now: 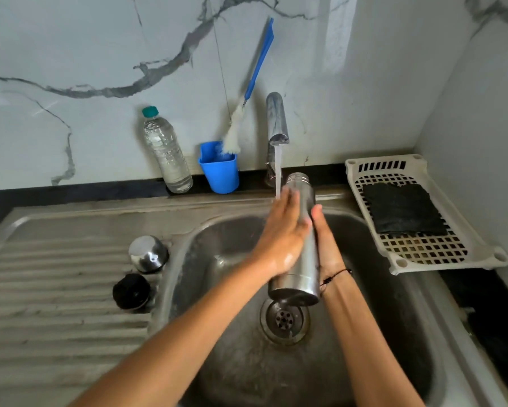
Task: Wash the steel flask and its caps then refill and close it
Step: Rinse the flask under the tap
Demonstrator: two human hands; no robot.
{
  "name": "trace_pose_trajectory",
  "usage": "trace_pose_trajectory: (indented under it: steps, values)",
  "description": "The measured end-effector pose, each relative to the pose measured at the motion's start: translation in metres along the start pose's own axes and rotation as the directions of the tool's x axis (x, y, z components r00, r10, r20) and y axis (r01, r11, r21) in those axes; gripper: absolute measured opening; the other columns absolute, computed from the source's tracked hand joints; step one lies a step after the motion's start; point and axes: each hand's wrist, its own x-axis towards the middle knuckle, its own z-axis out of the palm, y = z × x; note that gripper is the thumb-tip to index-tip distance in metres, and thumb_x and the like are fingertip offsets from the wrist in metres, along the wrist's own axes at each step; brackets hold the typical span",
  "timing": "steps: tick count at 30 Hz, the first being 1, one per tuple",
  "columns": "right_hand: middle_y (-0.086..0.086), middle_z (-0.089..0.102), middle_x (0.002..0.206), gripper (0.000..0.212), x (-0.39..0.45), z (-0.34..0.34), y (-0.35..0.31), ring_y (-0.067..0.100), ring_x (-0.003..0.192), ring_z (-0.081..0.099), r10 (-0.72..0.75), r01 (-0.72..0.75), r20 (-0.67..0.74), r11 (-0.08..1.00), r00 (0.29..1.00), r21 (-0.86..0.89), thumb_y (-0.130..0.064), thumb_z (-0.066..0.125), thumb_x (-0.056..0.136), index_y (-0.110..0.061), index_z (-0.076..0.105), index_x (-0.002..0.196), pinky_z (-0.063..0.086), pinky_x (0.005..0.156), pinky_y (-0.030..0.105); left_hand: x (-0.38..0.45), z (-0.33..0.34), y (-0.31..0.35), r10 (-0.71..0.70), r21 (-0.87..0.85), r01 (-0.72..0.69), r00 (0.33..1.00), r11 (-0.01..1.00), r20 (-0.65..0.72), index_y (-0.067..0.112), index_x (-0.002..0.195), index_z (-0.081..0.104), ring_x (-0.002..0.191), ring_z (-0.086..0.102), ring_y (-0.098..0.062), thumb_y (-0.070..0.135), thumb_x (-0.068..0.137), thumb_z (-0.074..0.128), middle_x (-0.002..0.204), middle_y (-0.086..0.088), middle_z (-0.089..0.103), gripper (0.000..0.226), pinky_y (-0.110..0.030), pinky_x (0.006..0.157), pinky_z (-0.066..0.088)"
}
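Note:
The open steel flask [304, 257] is held upright over the sink basin [393, 318], its mouth beside the running stream from the tap [277, 118]. My right hand [327, 245] grips the flask from the right, thumb up along its side. My left hand [282, 239] lies flat against the flask's left side with straight fingers, and the water falls onto its fingertips. The steel outer cap [148, 254] and the black inner cap [132, 292] sit on the ribbed drainboard to the left.
A clear plastic water bottle [166, 154] and a blue cup [219, 168] holding a blue-handled bottle brush [247, 92] stand by the wall. At the right, a white plastic rack [423, 254] carries a dark scrub pad [402, 208]. The drain [285, 320] lies below the flask.

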Motion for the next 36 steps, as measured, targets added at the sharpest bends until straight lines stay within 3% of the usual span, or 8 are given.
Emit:
trace_pose_trajectory:
  steps: [5, 8, 12, 19, 24, 29, 33, 36]
  values:
    - [0.008, 0.071, 0.092, 0.055, 0.005, -0.003, 0.002, 0.015, 0.078, 0.069, 0.129, -0.141, -0.081, 0.975, 0.988, -0.171, -0.053, 0.032, 0.096, -0.01, 0.062, 0.109, 0.056, 0.071, 0.022, -0.045, 0.023, -0.003, -0.055, 0.141, 0.061, 0.997, 0.988, -0.047, 0.011, 0.15, -0.009, 0.139, -0.029, -0.012, 0.028, 0.104, 0.025, 0.155, -0.002, -0.026, 0.059, -0.021, 0.109, -0.015]
    - [0.011, 0.064, 0.117, 0.048, 0.003, -0.001, 0.017, 0.017, 0.096, 0.062, 0.088, -0.111, -0.098, 0.958, 0.991, -0.265, -0.046, 0.034, 0.098, -0.012, 0.053, 0.127, 0.048, 0.092, 0.032, -0.013, 0.001, -0.004, -0.161, 0.11, 0.165, 0.986, 0.98, -0.042, 0.012, 0.152, 0.001, 0.144, -0.021, -0.017, 0.031, 0.105, 0.021, 0.158, -0.002, -0.017, 0.055, -0.027, 0.113, -0.012]
    - [0.015, 0.066, 0.092, 0.057, -0.003, 0.003, 0.016, 0.025, 0.078, 0.064, 0.124, -0.156, -0.136, 0.953, 0.983, -0.26, -0.057, 0.045, 0.091, -0.009, 0.057, 0.119, 0.054, 0.074, 0.037, 0.022, -0.02, 0.004, -0.159, -0.035, 0.159, 0.987, 0.987, -0.025, 0.008, 0.146, 0.029, 0.146, 0.009, -0.024, 0.029, 0.104, 0.027, 0.159, -0.007, 0.011, 0.047, -0.036, 0.116, 0.011]
    - [0.021, 0.064, 0.097, 0.071, -0.003, -0.002, 0.008, 0.033, 0.082, 0.063, 0.213, -0.249, -0.186, 0.948, 0.959, -0.2, -0.061, 0.055, 0.083, -0.004, 0.053, 0.126, 0.05, 0.087, 0.049, 0.036, -0.029, 0.001, -0.243, -0.17, 0.249, 0.968, 0.953, 0.055, 0.018, 0.126, 0.052, 0.134, 0.035, -0.023, 0.025, 0.102, 0.035, 0.148, -0.009, 0.035, 0.03, -0.032, 0.102, 0.029]
    - [0.02, 0.066, 0.102, 0.057, 0.002, 0.004, 0.0, 0.032, 0.084, 0.064, 0.21, -0.249, -0.152, 0.916, 0.966, -0.316, -0.057, 0.053, 0.087, -0.01, 0.059, 0.117, 0.05, 0.088, 0.049, 0.025, -0.026, -0.007, -0.189, -0.038, 0.187, 0.98, 0.982, -0.061, 0.015, 0.152, 0.015, 0.147, -0.002, -0.02, 0.028, 0.103, 0.033, 0.16, 0.0, 0.002, 0.054, -0.038, 0.118, 0.004]
    - [0.004, 0.071, 0.094, 0.046, 0.019, 0.011, -0.012, 0.014, 0.081, 0.068, 0.097, -0.124, -0.081, 0.869, 0.992, -0.479, -0.051, 0.034, 0.097, -0.018, 0.06, 0.116, 0.055, 0.067, 0.024, -0.023, 0.003, 0.006, -0.074, 0.077, 0.083, 0.99, 0.994, -0.119, 0.016, 0.149, -0.013, 0.139, -0.03, -0.014, 0.032, 0.104, 0.023, 0.153, 0.004, -0.029, 0.06, -0.029, 0.108, -0.018]
    - [0.01, 0.071, 0.092, 0.063, 0.024, 0.009, -0.024, 0.021, 0.087, 0.067, 0.072, -0.142, -0.142, 0.801, 0.987, -0.582, -0.064, 0.045, 0.087, -0.008, 0.064, 0.11, 0.052, 0.084, 0.032, -0.06, 0.035, 0.006, 0.089, 0.193, -0.051, 0.977, 0.98, -0.194, 0.016, 0.137, -0.02, 0.131, -0.038, -0.011, 0.049, 0.091, 0.005, 0.143, 0.006, -0.033, 0.063, -0.025, 0.11, -0.021]
    - [0.01, 0.068, 0.105, 0.057, 0.027, 0.006, -0.026, 0.019, 0.096, 0.066, -0.006, -0.094, -0.152, 0.764, 0.988, -0.639, -0.061, 0.038, 0.092, -0.013, 0.063, 0.11, 0.049, 0.094, 0.032, -0.038, 0.032, 0.003, 0.056, 0.064, -0.044, 0.979, 0.997, -0.196, 0.018, 0.146, -0.012, 0.134, -0.032, -0.008, 0.043, 0.099, 0.011, 0.149, 0.009, -0.026, 0.058, -0.027, 0.114, -0.014]
